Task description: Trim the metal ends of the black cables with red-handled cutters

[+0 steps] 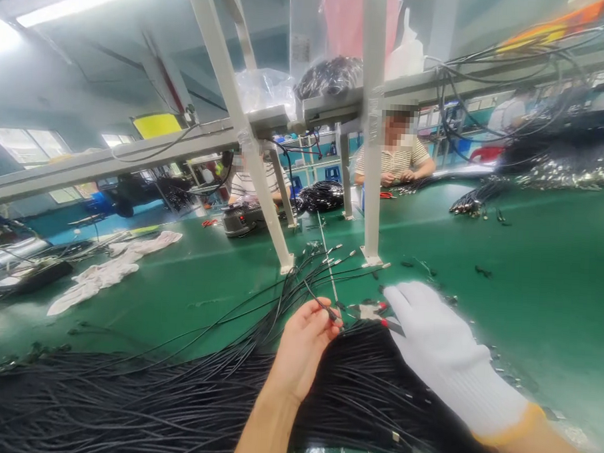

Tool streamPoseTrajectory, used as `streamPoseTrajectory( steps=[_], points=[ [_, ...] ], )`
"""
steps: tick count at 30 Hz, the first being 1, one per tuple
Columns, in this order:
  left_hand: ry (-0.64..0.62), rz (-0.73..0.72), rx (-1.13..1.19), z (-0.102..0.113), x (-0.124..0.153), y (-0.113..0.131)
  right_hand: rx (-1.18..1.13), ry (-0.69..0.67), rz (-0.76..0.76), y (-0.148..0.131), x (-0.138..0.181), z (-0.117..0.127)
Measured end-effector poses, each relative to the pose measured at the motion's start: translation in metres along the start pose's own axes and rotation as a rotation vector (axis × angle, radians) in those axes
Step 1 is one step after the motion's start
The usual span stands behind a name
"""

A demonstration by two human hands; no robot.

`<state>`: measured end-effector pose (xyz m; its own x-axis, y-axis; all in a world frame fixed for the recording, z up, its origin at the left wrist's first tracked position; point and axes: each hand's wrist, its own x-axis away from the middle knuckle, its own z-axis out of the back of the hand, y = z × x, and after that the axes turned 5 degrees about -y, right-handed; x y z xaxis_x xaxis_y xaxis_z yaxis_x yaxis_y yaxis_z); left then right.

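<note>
My left hand (304, 340) is bare, and its fingers pinch a black cable (311, 292) close to its dark plug end. A white knit glove with a yellow cuff covers my right hand (434, 339). Its fingers are closed on pliers (369, 312) with red on the handles, whose metal jaws point at the cable end. A small gap lies between the jaws and my left fingertips. Beneath both hands spreads a thick heap of black cables (174, 401). Several loose cable ends with pale metal tips (337, 247) lie just beyond my left hand.
Two white metal posts (372, 136) rise from the green table (530, 263) and carry a shelf with bags. White cloth (100, 271) lies at left. More cable bundles (476, 197) and small black scraps (483, 271) lie at right. Co-workers (398, 157) sit across the table.
</note>
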<state>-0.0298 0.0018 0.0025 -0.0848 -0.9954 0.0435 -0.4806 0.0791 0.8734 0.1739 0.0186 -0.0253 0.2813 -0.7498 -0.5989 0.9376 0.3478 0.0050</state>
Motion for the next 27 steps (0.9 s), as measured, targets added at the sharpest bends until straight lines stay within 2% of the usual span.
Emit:
streamPoseTrajectory(
  steps=[3,7,12,18,22,27],
  points=[
    [-0.067,0.066,-0.029,0.003,0.001,0.002,-0.023,0.046,0.064,0.0,-0.001,-0.001],
    [-0.12,0.108,-0.095,0.004,0.002,0.001,0.01,0.179,0.151,0.001,-0.001,-0.007],
    [-0.151,0.122,-0.153,0.004,0.002,0.003,0.024,0.218,0.162,0.002,0.0,-0.014],
    [-0.144,0.153,-0.323,0.001,0.004,0.005,0.019,0.201,0.177,0.003,0.004,-0.025],
    [-0.148,0.15,-0.382,0.0,0.005,0.004,0.094,0.213,0.212,0.003,0.005,-0.022],
    [-0.154,0.139,-0.404,0.0,0.006,0.005,0.165,0.085,0.181,-0.002,0.003,-0.008]
  ],
)
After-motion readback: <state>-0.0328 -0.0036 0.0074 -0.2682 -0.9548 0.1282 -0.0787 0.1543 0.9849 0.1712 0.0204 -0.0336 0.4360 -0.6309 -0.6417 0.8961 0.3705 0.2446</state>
